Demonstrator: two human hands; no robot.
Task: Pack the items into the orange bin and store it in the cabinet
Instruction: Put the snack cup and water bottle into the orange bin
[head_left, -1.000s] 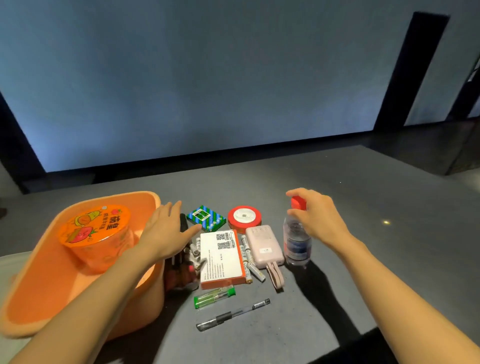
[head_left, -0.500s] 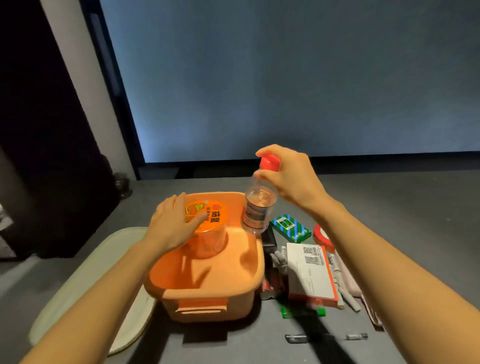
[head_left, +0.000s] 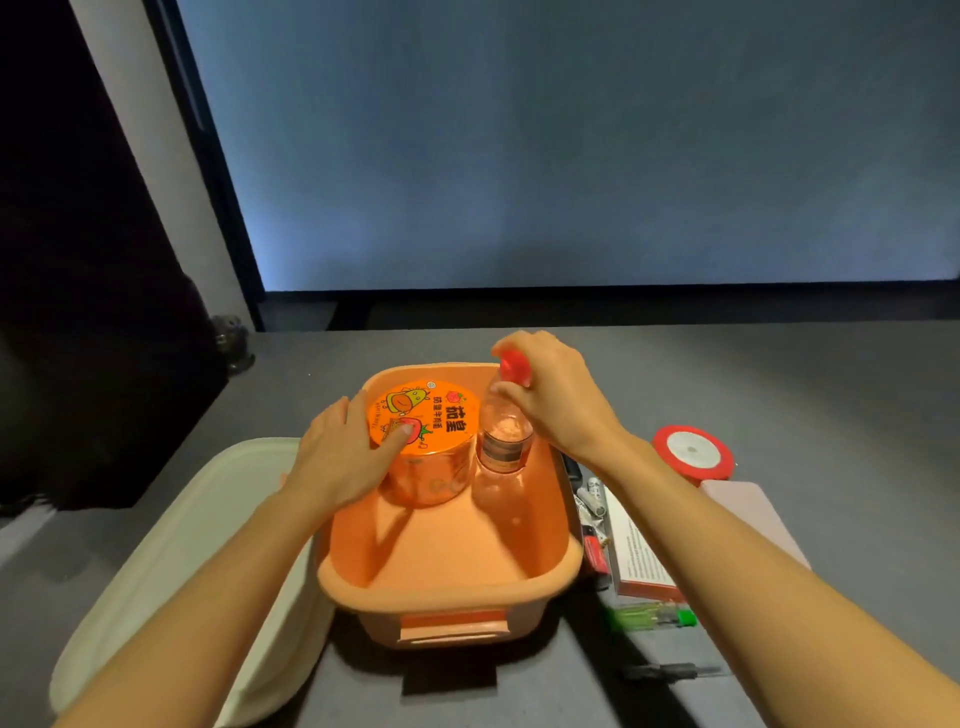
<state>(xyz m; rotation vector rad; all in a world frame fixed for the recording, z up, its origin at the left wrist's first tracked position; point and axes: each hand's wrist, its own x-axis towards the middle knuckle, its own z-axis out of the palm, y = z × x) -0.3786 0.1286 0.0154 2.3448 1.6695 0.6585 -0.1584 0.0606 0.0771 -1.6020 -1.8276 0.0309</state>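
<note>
The orange bin (head_left: 447, 587) stands on the grey table in front of me. An orange noodle cup (head_left: 423, 441) sits upright in its far left corner. My left hand (head_left: 337, 457) rests against the cup's side and lid, fingers spread. My right hand (head_left: 556, 400) grips the red cap of a clear water bottle (head_left: 504, 441), which stands upright inside the bin just right of the cup. Right of the bin lie a red tape roll (head_left: 693, 457), a pink power bank (head_left: 748, 514), an orange-edged box (head_left: 639, 561), a green lighter (head_left: 654, 618) and a black pen (head_left: 670, 673).
A pale cream lid (head_left: 171, 571) lies flat to the left of the bin, partly under it. Batteries and small dark items (head_left: 592, 504) are wedged between the bin and the box. A dark cabinet or doorway (head_left: 78, 260) fills the left side. A blue-grey wall stands behind the table.
My right hand lifted the bottle off the table, carried it left over the bin and lowered it inside beside the cup. My left hand moved onto the cup. The view shifted left.
</note>
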